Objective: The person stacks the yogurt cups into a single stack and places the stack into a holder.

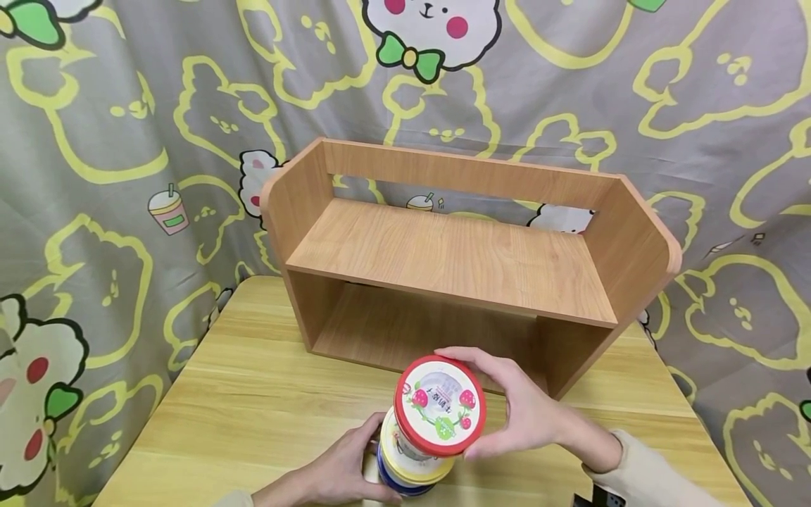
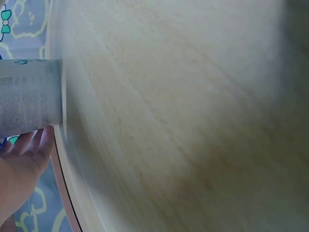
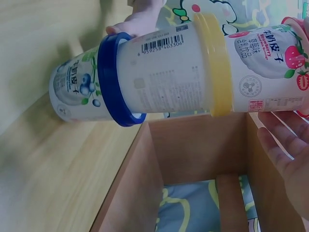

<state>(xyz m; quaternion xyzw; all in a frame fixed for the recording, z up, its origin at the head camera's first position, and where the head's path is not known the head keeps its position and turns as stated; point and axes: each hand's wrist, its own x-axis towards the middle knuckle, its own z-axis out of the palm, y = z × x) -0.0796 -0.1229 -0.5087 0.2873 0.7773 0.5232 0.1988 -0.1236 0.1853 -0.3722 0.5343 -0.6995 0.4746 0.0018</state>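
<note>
Three white printed tubs stand in a leaning stack at the table's front. On top is the red-lidded tub (image 1: 440,405) with strawberry prints, which my right hand (image 1: 526,408) grips with thumb and fingers round its rim. Under it sits the yellow-lidded tub (image 3: 166,72), its barcode facing the right wrist camera. At the bottom, the blue-lidded tub (image 3: 75,87) bears blueberry prints and rests on the table. My left hand (image 1: 342,461) holds this lowest tub from the left, near its blue lid. The left wrist view shows only part of a tub (image 2: 29,96) beside fingers (image 2: 46,140).
Behind the stack stands a two-tier wooden shelf (image 1: 443,260) with raised side panels and a back rail. It sits on the light wooden table (image 1: 241,394). A grey patterned curtain (image 1: 209,91) hangs around the back and sides. A small black device (image 1: 602,496) is by the right sleeve.
</note>
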